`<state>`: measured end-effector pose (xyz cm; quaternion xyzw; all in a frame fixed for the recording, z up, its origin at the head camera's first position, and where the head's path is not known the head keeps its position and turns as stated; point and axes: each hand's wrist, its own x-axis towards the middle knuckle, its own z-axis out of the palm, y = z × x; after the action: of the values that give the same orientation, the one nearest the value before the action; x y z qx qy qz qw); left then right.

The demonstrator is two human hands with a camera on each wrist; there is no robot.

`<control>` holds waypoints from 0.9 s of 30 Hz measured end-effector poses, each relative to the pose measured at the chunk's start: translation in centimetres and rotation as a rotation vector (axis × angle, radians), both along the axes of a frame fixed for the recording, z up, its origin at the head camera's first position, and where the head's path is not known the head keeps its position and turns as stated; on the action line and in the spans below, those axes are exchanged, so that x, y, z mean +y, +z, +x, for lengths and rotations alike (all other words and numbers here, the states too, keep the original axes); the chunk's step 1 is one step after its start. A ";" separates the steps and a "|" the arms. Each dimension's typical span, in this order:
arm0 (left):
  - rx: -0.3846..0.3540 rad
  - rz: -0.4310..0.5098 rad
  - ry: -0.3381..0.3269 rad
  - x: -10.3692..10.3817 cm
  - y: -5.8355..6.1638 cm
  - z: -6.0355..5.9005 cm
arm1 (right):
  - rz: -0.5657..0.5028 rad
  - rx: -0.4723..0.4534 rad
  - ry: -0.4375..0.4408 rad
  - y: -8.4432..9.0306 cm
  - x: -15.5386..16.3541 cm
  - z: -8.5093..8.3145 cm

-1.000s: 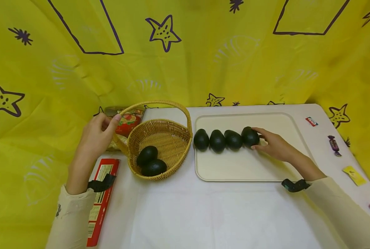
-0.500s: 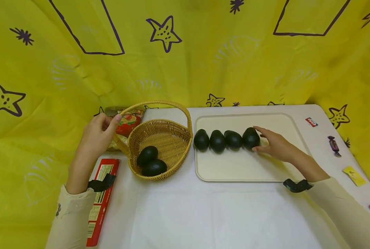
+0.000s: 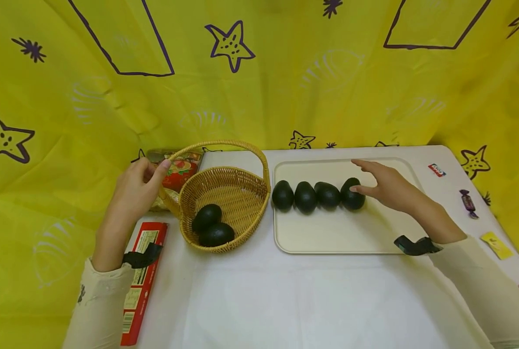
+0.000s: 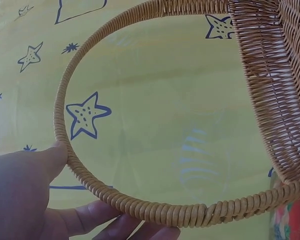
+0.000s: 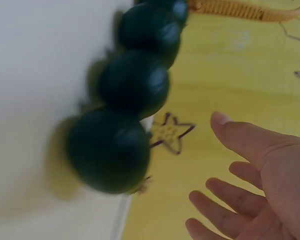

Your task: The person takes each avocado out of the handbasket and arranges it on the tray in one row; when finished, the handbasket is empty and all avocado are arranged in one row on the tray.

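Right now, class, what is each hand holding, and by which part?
The left hand holds the basket by the left part of its handle; the right hand holds nothing.

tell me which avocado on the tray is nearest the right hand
The rightmost avocado in the row of four on the tray; the right hand hovers by it, while the other three sit closer to the basket.

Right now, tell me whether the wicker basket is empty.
Not empty: two avocados lie in the wicker basket, bare weave showing beside them.
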<state>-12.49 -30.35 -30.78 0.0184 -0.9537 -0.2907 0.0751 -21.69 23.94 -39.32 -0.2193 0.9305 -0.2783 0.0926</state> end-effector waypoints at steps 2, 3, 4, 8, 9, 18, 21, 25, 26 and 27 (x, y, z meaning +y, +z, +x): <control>-0.003 -0.002 -0.001 0.0 0.1 0.0 | -0.022 0.023 0.014 0.8 -1.2 0.2; -0.004 -0.004 -0.002 0.0 0.1 0.0 | -0.034 0.034 0.027 1.1 -1.9 0.3; -0.005 -0.006 -0.002 0.0 0.1 0.0 | -0.047 0.042 0.051 1.3 -2.6 0.4; -0.009 -0.012 -0.003 0.1 0.2 0.0 | -0.101 0.060 0.168 1.5 -6.2 0.8; -0.011 -0.011 -0.003 0.1 0.2 0.0 | -0.114 0.065 0.202 1.4 -7.2 0.9; -0.019 0.007 -0.008 0.1 0.3 0.0 | -0.151 -0.016 0.414 1.1 -17.2 1.3; -0.026 0.006 -0.007 0.0 0.2 0.2 | -0.115 -0.036 0.465 1.1 -20.4 1.4; -0.028 0.005 -0.006 0.0 0.3 0.3 | -0.044 -0.022 0.524 1.1 -24.2 0.9; -0.029 0.005 -0.005 0.1 0.3 0.2 | -0.024 -0.014 0.539 1.0 -25.1 0.7; -0.028 0.007 -0.004 0.1 0.3 0.2 | -0.003 -0.009 0.553 0.9 -26.0 0.5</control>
<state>-12.28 -30.27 -30.47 0.0210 -0.9536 -0.2940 0.0612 -21.23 -2.05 -38.38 -0.4640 0.8344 -0.2449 0.1686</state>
